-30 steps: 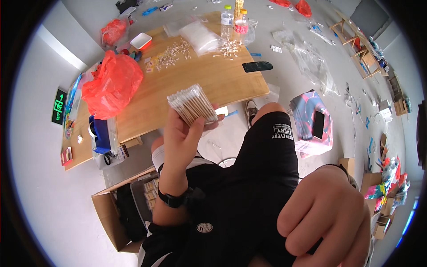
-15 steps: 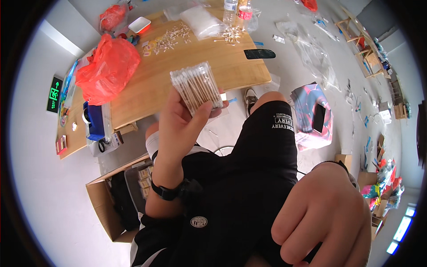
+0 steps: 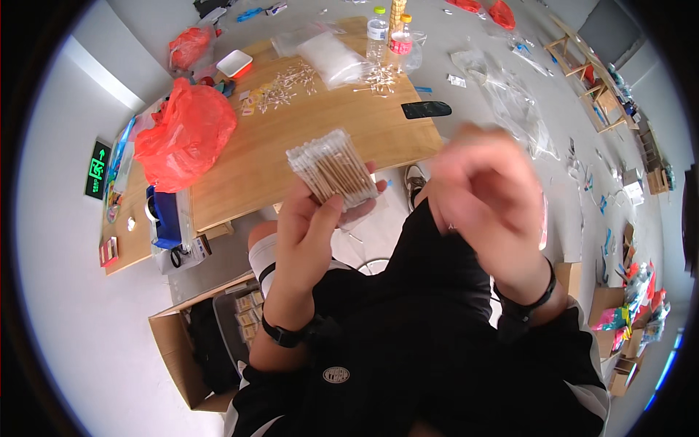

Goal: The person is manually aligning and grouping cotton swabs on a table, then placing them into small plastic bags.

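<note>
My left hand (image 3: 306, 229) is closed round a clear plastic pack of cotton swabs (image 3: 333, 169), held over the near edge of the wooden table (image 3: 273, 164). The swabs have white tips and pale wooden sticks, and my thumb presses on the lower part of the pack. To the right, above my right thigh, my right hand (image 3: 491, 193) is raised and apart from the pack. Motion smears its curled fingers, so whether anything is in them cannot be seen. Loose cotton swabs (image 3: 280, 89) lie scattered on the far part of the table.
A red plastic bag (image 3: 191, 135) and a blue tape dispenser (image 3: 169, 222) stand on the left. Further back are a clear plastic bag (image 3: 331, 58), a white tray (image 3: 234, 63) and bottles (image 3: 376, 36). An open cardboard box (image 3: 175, 360) sits at lower left.
My right hand has swung up and forward from the lower right, towards the table's right corner. The pack in my left hand sits slightly lower and further right in view.
</note>
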Available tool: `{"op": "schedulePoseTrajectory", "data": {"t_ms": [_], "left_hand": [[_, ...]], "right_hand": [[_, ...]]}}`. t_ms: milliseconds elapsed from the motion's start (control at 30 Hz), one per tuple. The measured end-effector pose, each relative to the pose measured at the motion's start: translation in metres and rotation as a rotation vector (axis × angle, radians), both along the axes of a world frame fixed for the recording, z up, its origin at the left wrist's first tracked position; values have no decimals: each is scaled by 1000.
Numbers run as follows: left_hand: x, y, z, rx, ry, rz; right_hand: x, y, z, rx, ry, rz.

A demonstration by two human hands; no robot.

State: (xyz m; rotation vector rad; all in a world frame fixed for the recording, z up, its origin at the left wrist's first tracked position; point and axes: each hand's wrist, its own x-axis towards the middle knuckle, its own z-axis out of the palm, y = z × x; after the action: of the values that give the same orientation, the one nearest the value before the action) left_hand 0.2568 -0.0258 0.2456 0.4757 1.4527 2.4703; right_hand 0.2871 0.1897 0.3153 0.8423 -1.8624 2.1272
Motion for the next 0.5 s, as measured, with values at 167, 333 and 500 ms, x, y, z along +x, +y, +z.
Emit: {"op": "schedulePoseTrajectory", "data": {"t_ms": [167, 333, 500], "left_hand": [[9, 13, 1, 11, 39, 113], [6, 14, 6, -123, 11, 92], [2, 11, -6, -213, 11, 124]], "right_hand": [[-32, -21, -36, 413, -47, -228], [-33, -21, -46, 410, -226, -147], [-33, -17, -37, 507, -279, -140]]}}
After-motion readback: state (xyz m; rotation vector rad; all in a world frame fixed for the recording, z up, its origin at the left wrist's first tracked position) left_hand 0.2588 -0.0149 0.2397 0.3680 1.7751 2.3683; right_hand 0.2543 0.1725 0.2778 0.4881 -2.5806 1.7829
